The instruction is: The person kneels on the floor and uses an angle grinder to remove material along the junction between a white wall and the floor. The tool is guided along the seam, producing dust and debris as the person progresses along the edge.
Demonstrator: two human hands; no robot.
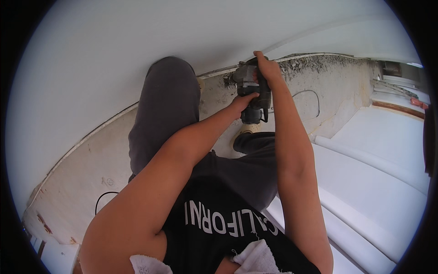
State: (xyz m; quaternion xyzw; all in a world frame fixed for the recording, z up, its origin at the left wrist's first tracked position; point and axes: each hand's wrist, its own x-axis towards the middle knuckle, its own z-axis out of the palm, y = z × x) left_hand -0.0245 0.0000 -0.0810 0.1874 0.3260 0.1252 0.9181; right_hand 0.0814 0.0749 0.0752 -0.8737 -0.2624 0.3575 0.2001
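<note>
A dark grey and black power tool, by its shape a rotary hammer (246, 75), is held upright against the foot of the white wall. My right hand (270, 72) wraps round its long black handle, near the top. Lower down, my left hand (242, 103) grips the body from the left side, its thumb lying across the tool. The tool's front end meets a rough, chipped strip (315, 63) along the wall's base, where grey rubble lies. Its tip is hidden from me.
A white wall (105, 59) rises beyond the concrete ledge (102, 150). My bent left knee (169, 86) is close beside the tool. A thin black cord (318, 102) loops to the right. White panels (369, 160) spread at the lower right, near a wooden strip (397, 109).
</note>
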